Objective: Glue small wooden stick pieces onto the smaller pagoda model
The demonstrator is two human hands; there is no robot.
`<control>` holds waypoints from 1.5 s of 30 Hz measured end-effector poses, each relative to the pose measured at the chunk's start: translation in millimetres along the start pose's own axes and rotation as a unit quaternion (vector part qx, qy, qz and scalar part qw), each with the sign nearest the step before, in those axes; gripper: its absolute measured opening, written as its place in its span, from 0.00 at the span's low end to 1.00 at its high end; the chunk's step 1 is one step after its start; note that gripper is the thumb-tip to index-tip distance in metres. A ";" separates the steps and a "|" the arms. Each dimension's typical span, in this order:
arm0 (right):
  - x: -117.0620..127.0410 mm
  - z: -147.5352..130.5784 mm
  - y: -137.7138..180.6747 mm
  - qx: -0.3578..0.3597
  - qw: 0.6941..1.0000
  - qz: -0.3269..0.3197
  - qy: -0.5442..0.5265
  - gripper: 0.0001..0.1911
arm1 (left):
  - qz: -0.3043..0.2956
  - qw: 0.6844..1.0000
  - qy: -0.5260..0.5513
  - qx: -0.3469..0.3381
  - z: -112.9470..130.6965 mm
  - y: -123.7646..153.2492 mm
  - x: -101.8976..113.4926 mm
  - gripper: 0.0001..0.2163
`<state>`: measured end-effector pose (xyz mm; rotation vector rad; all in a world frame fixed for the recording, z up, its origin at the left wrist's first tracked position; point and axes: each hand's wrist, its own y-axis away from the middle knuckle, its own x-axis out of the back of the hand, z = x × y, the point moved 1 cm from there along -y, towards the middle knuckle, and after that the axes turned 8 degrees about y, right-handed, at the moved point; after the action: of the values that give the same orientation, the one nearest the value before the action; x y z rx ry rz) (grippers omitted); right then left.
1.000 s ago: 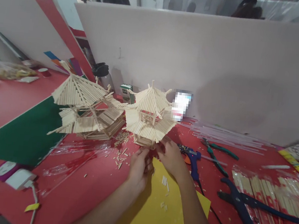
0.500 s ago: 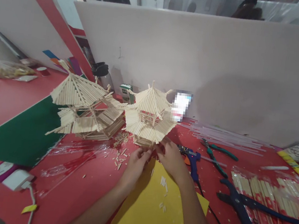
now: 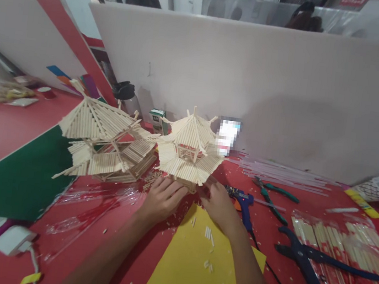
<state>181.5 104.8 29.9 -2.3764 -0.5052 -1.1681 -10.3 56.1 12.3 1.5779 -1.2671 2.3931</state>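
In the head view a small two-tiered pavilion model made of thin wooden sticks stands upright on the red table. My left hand is closed on the left front of its base, fingertips hidden below the lower roof. On the right front, my right hand grips the base too, its fingertips partly covered by the eave. A larger stick pavilion model stands just to the left, their roof edges close together. Yellow paper lies under my right forearm, with several short stick pieces on it.
A blue glue gun, green-handled pliers and large dark pliers lie to the right. Bagged sticks are beyond them. Clear glue sticks and a phone are near the partition. A white charger sits left.
My left hand has shifted left along the small pavilion's base and turned palm-down over the front. My right hand stays at the right side. The camera view has shifted slightly.
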 end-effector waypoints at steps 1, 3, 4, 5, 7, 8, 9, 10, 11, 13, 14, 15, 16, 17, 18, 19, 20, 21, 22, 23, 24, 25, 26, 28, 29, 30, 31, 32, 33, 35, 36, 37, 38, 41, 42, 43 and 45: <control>0.3 -0.2 0.1 0.002 1.000 0.000 -0.002 0.17 | -0.008 1.000 0.000 -0.003 -1.2 -1.4 -1.5 0.08; 0.7 -0.5 0.1 0.004 1.000 -0.001 -0.004 0.17 | -0.019 1.000 0.006 -0.004 -2.9 -2.2 -4.5 0.09; 0.8 -0.5 -0.1 0.004 1.000 -0.002 -0.005 0.17 | -0.021 1.000 0.012 -0.001 -3.6 -1.9 -5.8 0.09; 0.9 -0.6 -0.3 0.002 1.000 -0.003 -0.006 0.17 | -0.022 1.000 0.021 0.000 -4.0 -1.4 -6.8 0.09; 0.9 -0.5 -0.8 -0.002 1.000 -0.005 -0.009 0.17 | -0.022 0.999 0.048 0.002 -4.5 -0.4 -8.2 0.10; 0.9 -0.4 -1.0 -0.003 1.000 -0.006 -0.012 0.17 | -0.024 0.998 0.062 0.002 -4.7 0.0 -8.7 0.10; 0.9 -0.4 -1.2 -0.002 1.000 -0.007 -0.015 0.17 | -0.026 0.997 0.075 0.001 -4.9 0.2 -9.1 0.11; 1.0 -0.3 -1.3 -0.001 1.000 -0.007 -0.018 0.18 | -0.025 0.996 0.085 -0.001 -5.2 0.5 -9.5 0.11; 1.1 -0.1 -1.3 0.000 1.000 -0.006 -0.020 0.18 | -0.023 0.996 0.090 -0.002 -5.6 0.6 -9.9 0.11; 1.3 0.1 -1.2 0.002 1.000 -0.004 -0.023 0.18 | -0.021 0.996 0.089 -0.004 -6.5 0.9 -10.6 0.12; 1.4 0.2 -1.1 0.002 1.000 -0.005 -0.023 0.18 | -0.022 0.996 0.082 -0.006 -6.9 1.0 -10.9 0.12; 1.5 0.3 -1.0 0.002 1.000 -0.005 -0.024 0.17 | -0.023 0.997 0.072 -0.010 -7.1 1.0 -11.1 0.11; 1.5 0.4 -0.9 0.002 1.000 -0.005 -0.024 0.16 | -0.026 0.998 0.061 -0.015 -7.1 1.0 -11.0 0.11; 1.4 0.5 -0.9 0.002 1.000 -0.006 -0.025 0.15 | -0.028 0.998 0.049 -0.021 -6.9 0.8 -10.7 0.10; 1.3 0.7 -0.8 0.001 1.000 -0.008 -0.026 0.14 | -0.027 0.998 0.041 -0.028 -6.6 0.6 -10.2 0.10; 1.2 1.0 -0.7 0.000 1.000 -0.008 -0.027 0.13 | -0.025 0.998 0.036 -0.033 -6.1 0.3 -9.5 0.10; 1.0 1.2 -0.7 -0.001 1.000 -0.008 -0.027 0.12 | -0.022 0.998 0.037 -0.036 -5.7 -0.1 -8.8 0.10; 0.9 1.5 -0.6 -0.001 1.000 -0.008 -0.026 0.12 | -0.019 0.998 0.040 -0.037 -5.2 -0.4 -8.1 0.10; 0.7 1.8 -0.5 -0.001 1.000 -0.007 -0.025 0.12 | -0.016 0.998 0.042 -0.038 -4.8 -0.8 -7.7 0.10; 0.6 2.0 -0.4 -0.001 1.000 -0.007 -0.024 0.12 | -0.015 0.998 0.043 -0.042 -4.5 -1.0 -7.5 0.10; 0.5 2.2 -0.4 0.000 1.000 -0.006 -0.024 0.13 | -0.013 0.998 0.041 -0.046 -4.3 -1.2 -7.6 0.09; 0.4 2.3 -0.4 0.001 1.000 -0.006 -0.024 0.13 | -0.010 0.998 0.037 -0.050 -4.1 -1.3 -7.9 0.09; 0.2 2.5 -0.4 0.002 1.000 -0.007 -0.024 0.13 | -0.005 0.998 0.033 -0.054 -4.0 -1.3 -8.4 0.08; 0.0 2.6 -0.5 0.004 1.000 -0.006 -0.026 0.14 | 0.008 0.998 0.028 -0.060 -4.0 -1.3 -9.5 0.08; 0.0 2.6 -0.7 0.005 1.000 -0.006 -0.027 0.15 | 0.014 0.998 0.028 -0.062 -4.0 -1.3 -9.9 0.08; 0.0 2.6 -0.8 0.006 1.000 -0.004 -0.028 0.15 | 0.018 0.997 0.028 -0.064 -3.9 -1.3 -10.2 0.08; 0.0 2.6 -1.0 0.008 1.000 -0.004 -0.029 0.16 | 0.019 0.997 0.028 -0.067 -3.8 -1.4 -10.4 0.08; 0.1 2.6 -1.2 0.008 1.000 -0.004 -0.030 0.17 | 0.021 0.997 0.027 -0.069 -3.5 -1.6 -10.5 0.07; 0.2 2.5 -1.4 0.008 0.999 -0.005 -0.031 0.17 | 0.022 0.997 0.026 -0.069 -3.2 -1.8 -10.4 0.07; 0.6 2.2 -1.7 0.008 0.999 -0.008 -0.031 0.17 | 0.025 0.997 0.021 -0.068 -2.4 -2.5 -10.4 0.07; 0.9 2.1 -1.8 0.008 0.999 -0.009 -0.031 0.17 | 0.025 0.997 0.018 -0.066 -2.0 -2.9 -10.4 0.07; 1.1 1.9 -1.8 0.007 0.999 -0.009 -0.031 0.18 | 0.024 0.998 0.016 -0.063 -1.6 -3.2 -10.4 0.08; 1.4 1.7 -1.6 0.007 0.999 -0.008 -0.031 0.19 | 0.023 0.998 0.015 -0.061 -1.3 -3.4 -10.3 0.08; 1.8 1.3 -1.0 0.005 1.000 -0.007 -0.030 0.18 | 0.018 0.998 0.010 -0.059 -1.2 -1.6 -8.4 0.08; 1.7 1.4 -0.9 0.003 1.000 -0.007 -0.028 0.17 | 0.020 0.998 0.008 -0.062 -1.3 0.0 -6.8 0.08; 1.6 1.5 -0.9 0.001 1.000 -0.009 -0.026 0.16 | 0.021 0.998 0.007 -0.067 -1.3 2.1 -4.8 0.08; 1.3 1.7 -1.1 -0.002 1.000 -0.010 -0.022 0.15 | 0.020 0.996 0.012 -0.088 -0.8 7.2 0.1 0.08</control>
<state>182.9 106.8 30.3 -2.4098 -0.5438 -1.1280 -13.9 51.7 7.8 1.4854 -1.4730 2.2419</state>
